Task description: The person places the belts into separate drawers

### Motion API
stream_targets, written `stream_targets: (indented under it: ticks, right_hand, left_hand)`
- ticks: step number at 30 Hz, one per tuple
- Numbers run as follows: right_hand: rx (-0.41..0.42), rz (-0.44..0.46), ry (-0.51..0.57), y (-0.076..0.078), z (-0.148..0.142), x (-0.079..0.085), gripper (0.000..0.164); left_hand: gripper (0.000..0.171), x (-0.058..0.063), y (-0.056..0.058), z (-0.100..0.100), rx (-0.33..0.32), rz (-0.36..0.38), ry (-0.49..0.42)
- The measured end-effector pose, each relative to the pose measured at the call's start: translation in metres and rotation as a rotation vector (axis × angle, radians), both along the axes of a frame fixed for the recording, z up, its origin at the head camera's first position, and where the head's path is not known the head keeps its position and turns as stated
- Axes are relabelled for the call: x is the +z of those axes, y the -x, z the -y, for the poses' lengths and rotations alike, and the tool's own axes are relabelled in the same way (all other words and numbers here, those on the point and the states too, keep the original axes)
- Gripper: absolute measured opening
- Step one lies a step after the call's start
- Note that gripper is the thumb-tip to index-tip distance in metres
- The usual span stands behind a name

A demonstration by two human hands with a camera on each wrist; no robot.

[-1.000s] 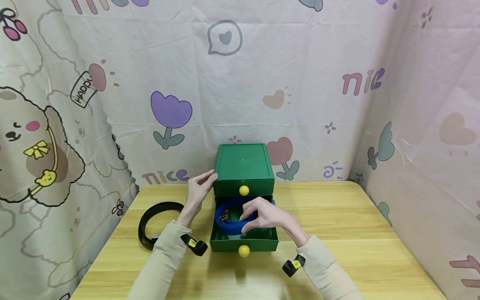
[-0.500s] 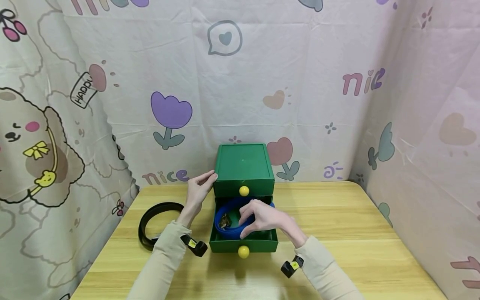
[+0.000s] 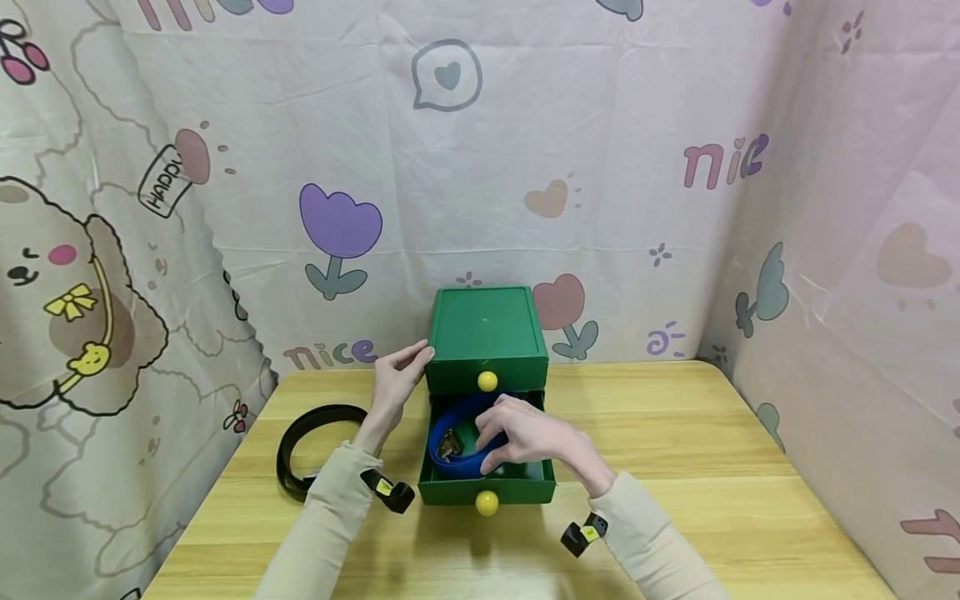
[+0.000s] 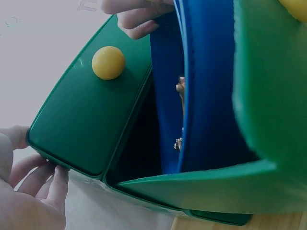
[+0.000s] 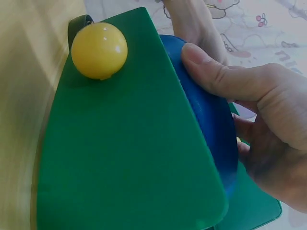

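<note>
A small green drawer cabinet [image 3: 487, 323] stands on the table with its lower drawer [image 3: 517, 492] pulled out. A coiled blue belt [image 3: 450, 467] with a gold-toned metal buckle [image 3: 450, 444] lies in that drawer. My right hand [image 3: 528, 429] reaches in from the right and grips the near side of the coil. In the right wrist view, the thumb [image 5: 196, 55] is on the belt's outer face and the fingers bend behind it. My left hand [image 3: 396, 387] rests its fingertips against the cabinet's upper left front corner, with the fingers extended in the left wrist view.
A coiled black belt [image 3: 288, 450] lies on the wooden table [image 3: 660, 467], left of the cabinet. Yellow ball knobs [image 3: 487, 502] stick out from the drawer fronts. Behind the table hangs a printed cloth [image 3: 465, 167].
My right hand has shifted slightly left and toward the front of the drawer. The blue belt's near side now sits a little lower, with its buckle more visible. My left hand stays put.
</note>
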State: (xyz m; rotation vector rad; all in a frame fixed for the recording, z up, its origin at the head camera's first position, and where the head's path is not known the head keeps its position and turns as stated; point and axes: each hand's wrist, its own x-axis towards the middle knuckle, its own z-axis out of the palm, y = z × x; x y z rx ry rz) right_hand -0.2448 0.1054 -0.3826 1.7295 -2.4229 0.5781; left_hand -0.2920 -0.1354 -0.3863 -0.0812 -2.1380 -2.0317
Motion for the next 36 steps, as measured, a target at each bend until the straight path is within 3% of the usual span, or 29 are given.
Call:
stream_targets:
  ticks: [3, 11, 15, 29, 36]
  right_hand:
    - [0.012, 0.041, 0.021, -0.001, -0.002, -0.001, 0.017]
    - [0.037, 0.280, 0.228, 0.012, -0.015, -0.024, 0.011]
    - [0.039, 0.397, 0.278, 0.015, -0.018, -0.033, 0.009]
    - [0.048, 0.542, 0.192, 0.020, -0.021, -0.036, 0.010]
    - [0.077, 0.512, 0.122, 0.024, -0.020, -0.035, 0.011]
  left_hand:
    - [0.037, 0.000, 0.000, 0.000, 0.000, -0.004, -0.005]
    - [0.038, 0.001, 0.000, 0.000, -0.007, 0.001, 0.000]
    - [0.039, 0.002, -0.001, 0.000, -0.015, 0.010, 0.012]
    - [0.040, 0.002, -0.001, 0.002, -0.023, 0.010, 0.010]
    - [0.038, 0.000, 0.000, 0.001, -0.012, 0.008, 0.013]
